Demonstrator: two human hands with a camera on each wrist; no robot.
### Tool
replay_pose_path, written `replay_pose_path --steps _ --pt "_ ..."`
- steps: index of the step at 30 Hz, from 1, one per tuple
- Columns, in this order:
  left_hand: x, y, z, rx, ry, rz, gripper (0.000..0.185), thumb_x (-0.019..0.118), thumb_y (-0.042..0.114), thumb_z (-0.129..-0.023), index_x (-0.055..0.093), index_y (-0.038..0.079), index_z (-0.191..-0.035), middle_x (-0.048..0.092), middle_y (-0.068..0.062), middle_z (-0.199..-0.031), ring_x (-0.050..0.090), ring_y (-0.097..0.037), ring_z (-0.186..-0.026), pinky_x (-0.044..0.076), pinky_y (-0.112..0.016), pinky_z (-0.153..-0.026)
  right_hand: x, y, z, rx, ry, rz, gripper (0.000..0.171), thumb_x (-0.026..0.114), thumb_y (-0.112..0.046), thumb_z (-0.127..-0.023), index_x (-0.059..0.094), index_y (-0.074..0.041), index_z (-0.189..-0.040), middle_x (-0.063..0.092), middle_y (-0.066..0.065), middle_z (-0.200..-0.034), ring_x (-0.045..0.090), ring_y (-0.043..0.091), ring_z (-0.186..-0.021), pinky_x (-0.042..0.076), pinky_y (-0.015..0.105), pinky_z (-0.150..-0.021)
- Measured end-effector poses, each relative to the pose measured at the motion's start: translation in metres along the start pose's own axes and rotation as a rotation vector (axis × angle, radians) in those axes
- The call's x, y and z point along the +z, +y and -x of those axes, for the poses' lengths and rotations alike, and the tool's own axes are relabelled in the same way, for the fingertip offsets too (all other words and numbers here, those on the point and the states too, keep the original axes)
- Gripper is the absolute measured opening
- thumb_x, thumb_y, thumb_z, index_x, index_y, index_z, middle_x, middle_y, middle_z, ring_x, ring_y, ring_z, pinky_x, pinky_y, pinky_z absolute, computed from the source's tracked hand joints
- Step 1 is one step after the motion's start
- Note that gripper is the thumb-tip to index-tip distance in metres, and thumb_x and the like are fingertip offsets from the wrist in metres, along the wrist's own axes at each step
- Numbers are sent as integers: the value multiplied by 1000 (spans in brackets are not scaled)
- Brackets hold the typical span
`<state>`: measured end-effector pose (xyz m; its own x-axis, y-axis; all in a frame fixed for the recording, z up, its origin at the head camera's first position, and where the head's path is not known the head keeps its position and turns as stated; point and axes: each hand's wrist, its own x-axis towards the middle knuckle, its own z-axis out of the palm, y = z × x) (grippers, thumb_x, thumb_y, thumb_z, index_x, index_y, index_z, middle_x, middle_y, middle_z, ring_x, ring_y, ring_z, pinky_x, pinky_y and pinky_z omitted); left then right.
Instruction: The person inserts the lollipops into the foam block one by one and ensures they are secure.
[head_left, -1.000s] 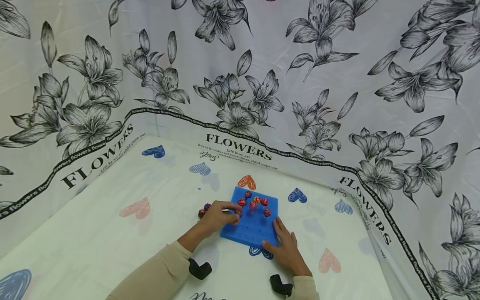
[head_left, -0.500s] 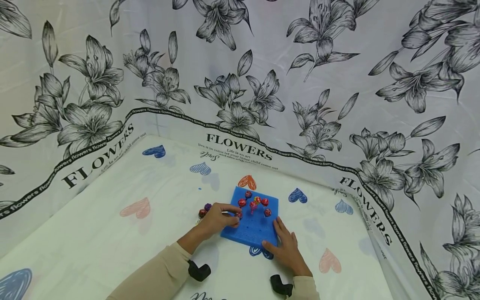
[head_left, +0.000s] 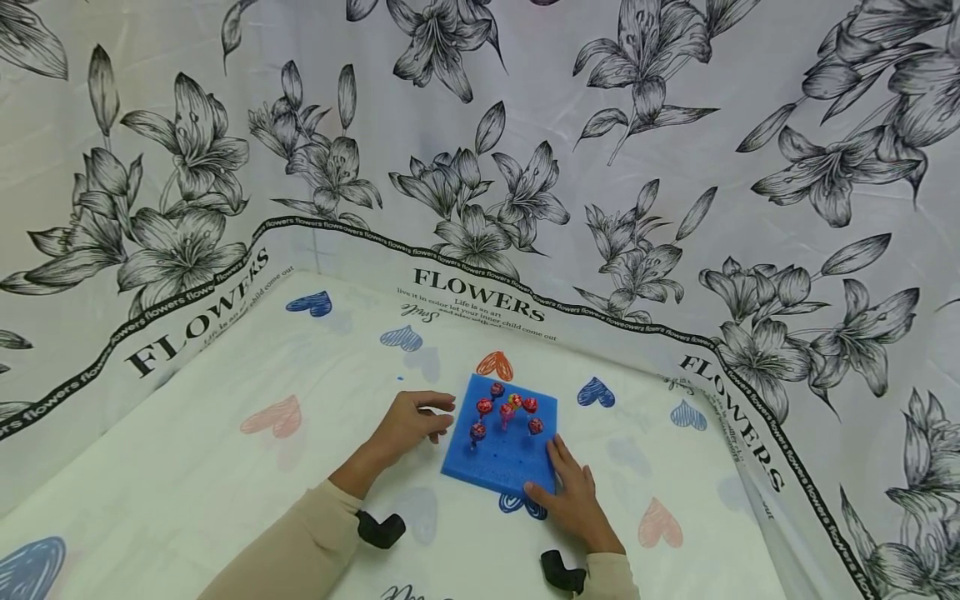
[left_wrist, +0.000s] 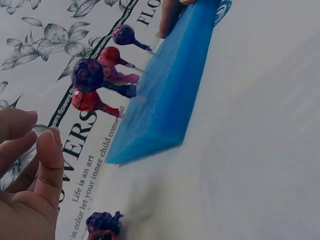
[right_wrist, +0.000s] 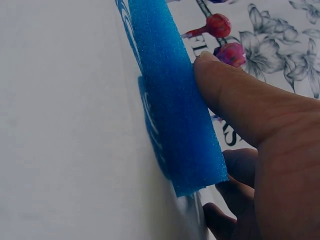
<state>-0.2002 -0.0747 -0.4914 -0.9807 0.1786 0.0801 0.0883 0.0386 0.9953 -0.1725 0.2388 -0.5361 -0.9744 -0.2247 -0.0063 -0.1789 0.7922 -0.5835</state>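
A blue foam block (head_left: 504,446) lies on the heart-print cloth (head_left: 225,483), six lollipops (head_left: 506,409) standing in its holes (mostly red). The right hand (head_left: 573,500) presses its near right corner, fingers straight. The left hand (head_left: 408,421) hovers just left, fingers loosely curled, empty.

White tablecloth (head_left: 187,467) with coloured hearts; lily-print backdrop (head_left: 675,167), lettered apparently "FLOWERS" along its band.
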Motion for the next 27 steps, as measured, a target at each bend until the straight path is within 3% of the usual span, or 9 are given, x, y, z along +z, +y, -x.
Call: replay_pose_path --steps 6,12,22,27 --pt "-25 3 8 -21 112 44 35 69 0 -87 64 -3 -121 63 -22 -112 62 -28 -72 53 -31 -58 -1 -1 1 -12 -2 -1 93 66 -55 -84 27 -2 -150 17 15 -157 13 41 -141 -4 64 -106" --pt "-40 1 18 -26 183 45 37 68 -1 -87 61 -7 -123 62 -23 -113 61 -32 -73 52 -30 -58 0 0 1 -7 4 -3 94 66 -56 -83 27 -3 -150 17 14 -158 14 41 -141 -4 63 -107" --pt "-44 -20 20 -93 219 -12 37 68 -1 -86 61 -8 -122 66 -19 -103 58 -24 -65 49 -26 -53 0 2 1 -28 19 -7 93 67 -54 -83 28 -1 -150 18 16 -157 14 42 -141 -3 65 -106" --pt "-43 -31 18 -130 251 -108 40 72 1 -84 62 -6 -122 66 -15 -100 61 -21 -64 50 -27 -53 1 3 0 -30 15 -3 94 66 -55 -84 27 -1 -150 17 15 -157 15 42 -141 -3 64 -106"
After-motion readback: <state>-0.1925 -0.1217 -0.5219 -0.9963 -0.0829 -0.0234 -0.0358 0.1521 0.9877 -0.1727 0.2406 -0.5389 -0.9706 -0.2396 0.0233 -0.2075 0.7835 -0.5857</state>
